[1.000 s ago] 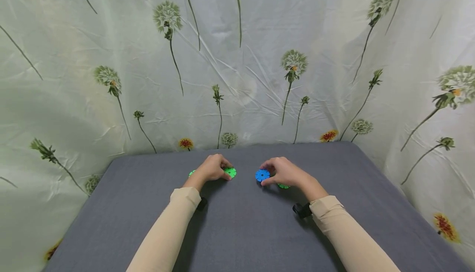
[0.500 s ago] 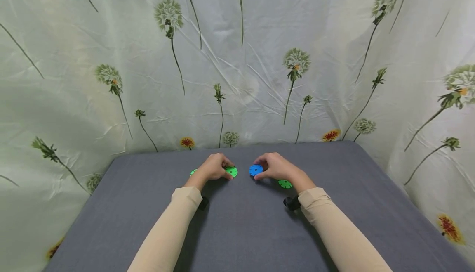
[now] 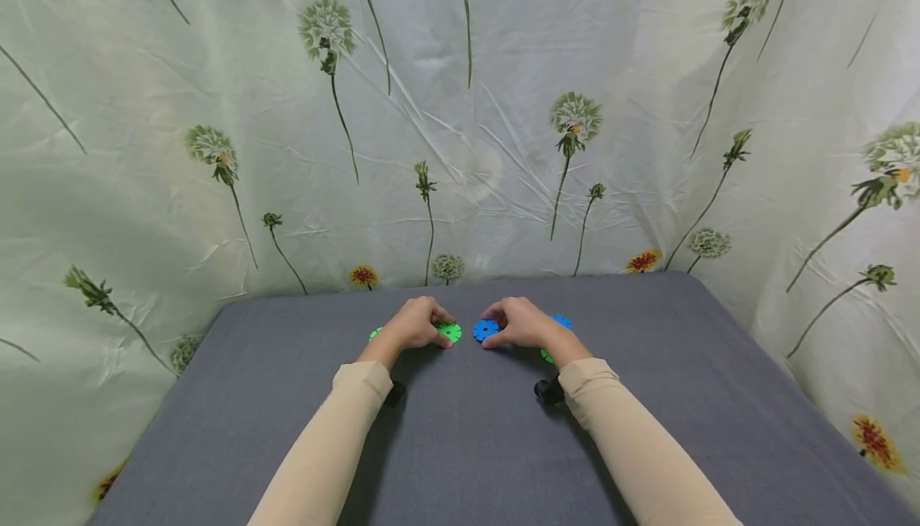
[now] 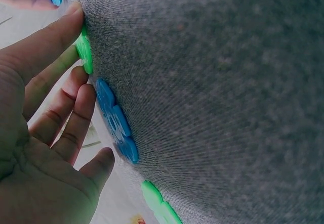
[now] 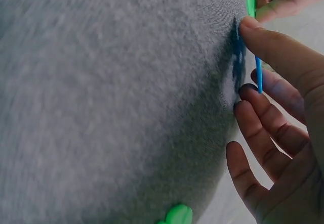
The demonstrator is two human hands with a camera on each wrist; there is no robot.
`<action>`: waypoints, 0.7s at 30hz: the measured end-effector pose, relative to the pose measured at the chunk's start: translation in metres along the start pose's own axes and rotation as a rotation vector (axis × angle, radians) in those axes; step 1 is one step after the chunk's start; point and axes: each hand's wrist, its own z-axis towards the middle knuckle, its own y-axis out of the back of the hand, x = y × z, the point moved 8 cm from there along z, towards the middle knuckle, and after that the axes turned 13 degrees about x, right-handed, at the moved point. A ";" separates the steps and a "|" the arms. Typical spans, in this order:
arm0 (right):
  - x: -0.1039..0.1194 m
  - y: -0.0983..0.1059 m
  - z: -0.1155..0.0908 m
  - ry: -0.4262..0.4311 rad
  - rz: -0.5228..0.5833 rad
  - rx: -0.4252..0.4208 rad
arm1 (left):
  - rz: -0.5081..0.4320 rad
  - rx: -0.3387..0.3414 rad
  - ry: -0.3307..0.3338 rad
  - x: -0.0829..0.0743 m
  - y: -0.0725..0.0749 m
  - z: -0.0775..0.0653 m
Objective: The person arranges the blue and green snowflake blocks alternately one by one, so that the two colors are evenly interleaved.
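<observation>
In the head view, my left hand (image 3: pixel 413 323) pinches a notched green plastic disc (image 3: pixel 450 333) with a small centre hole, low over the cloth. To its right, my right hand (image 3: pixel 526 323) holds a similar blue disc (image 3: pixel 485 330) between thumb and fingers, a short gap from the green one. The right wrist view shows that blue disc (image 5: pixel 259 76) edge-on, raised, with its shadow on the cloth. Below my left fingers in the left wrist view lies another blue disc (image 4: pixel 116 120), with a second green disc (image 4: pixel 160 204) farther along.
Past my right wrist lie a green disc (image 3: pixel 548 355) and a blue disc (image 3: pixel 561 322), both partly hidden by the hand. A bit of green disc (image 3: pixel 374 334) shows beside my left wrist. The grey cloth-covered table (image 3: pixel 460 446) ends at a flower-print curtain (image 3: pixel 474 151).
My right hand has moved left with the blue disc, closing toward the green one. A blue disc behind the right wrist has come into sight. The left hand stays nearly still.
</observation>
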 end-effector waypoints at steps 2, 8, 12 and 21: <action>0.001 -0.001 0.001 0.002 0.010 -0.004 | 0.002 -0.003 0.000 0.000 0.000 0.000; -0.001 -0.004 0.005 0.002 0.065 0.000 | 0.003 0.000 0.000 -0.001 0.000 -0.001; -0.004 -0.005 0.009 -0.004 0.087 -0.004 | 0.003 0.004 0.001 -0.001 0.000 -0.001; -0.006 -0.007 0.012 0.017 0.125 -0.008 | 0.004 -0.003 0.000 -0.002 0.000 -0.001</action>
